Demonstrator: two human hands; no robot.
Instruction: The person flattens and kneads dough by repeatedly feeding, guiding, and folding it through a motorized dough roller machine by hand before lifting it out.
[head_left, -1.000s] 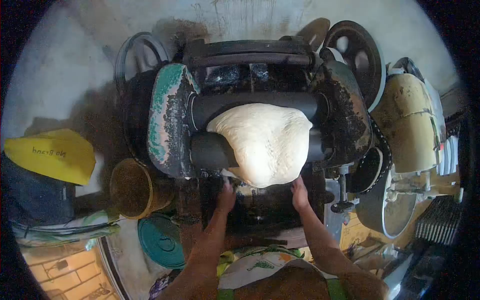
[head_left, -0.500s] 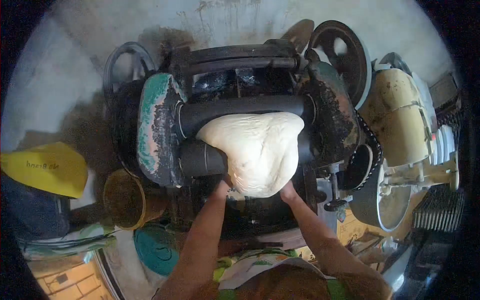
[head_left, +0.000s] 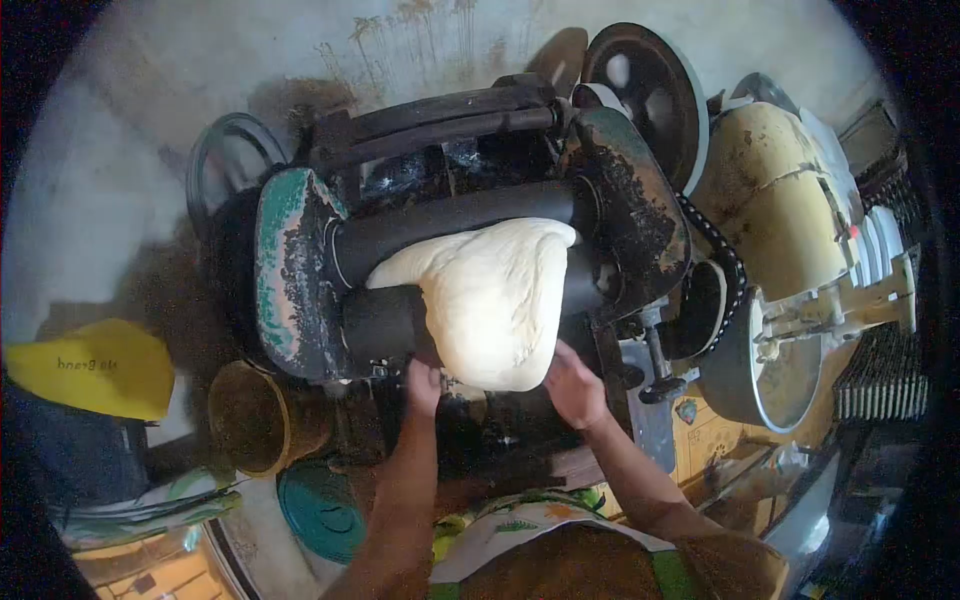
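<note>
A large pale lump of dough (head_left: 495, 310) lies over the two dark rollers of a dough sheeter (head_left: 470, 215) and hangs down over the front one. My left hand (head_left: 423, 388) is just below the dough's lower left edge, under the front roller (head_left: 385, 320). Its fingers are in shadow and mostly hidden. Close beside the lower right edge is my right hand (head_left: 575, 387), its fingers loosely stretched toward the dough. Their tips are partly out of sight, so contact with the dough cannot be made out.
Worn green-painted housings (head_left: 290, 270) flank the rollers. A large wheel (head_left: 650, 105) and a belt (head_left: 725, 270) are on the machine's right. Further right stands a cream-coloured mixer (head_left: 780, 200) with a metal bowl (head_left: 785, 390). A brown bucket (head_left: 250, 420) and a green lid (head_left: 320, 505) lie left.
The view has shifted and tilted slightly. My hands, mostly behind the dough before, now show lower and at its sides. The dough's hanging part looks smoother and more rounded.
</note>
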